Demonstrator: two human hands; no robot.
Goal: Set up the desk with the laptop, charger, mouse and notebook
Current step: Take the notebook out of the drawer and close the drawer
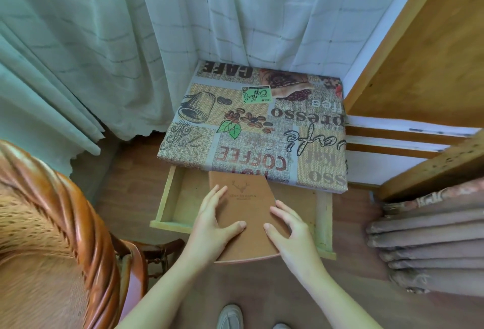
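Notebook (245,213) sits lower centre of frame, over the open drawer (167,197) below the desk (262,129). Left hand (212,223) and right hand (290,231) grip its sides, fingers wrapped on the cover. Retrieval step, I'd say; next: lift clear, set on desk.

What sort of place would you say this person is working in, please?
Probably a room in a home: pale curtains, a small desk under a coffee-print cover with its drawer open, and a carved wooden chair.
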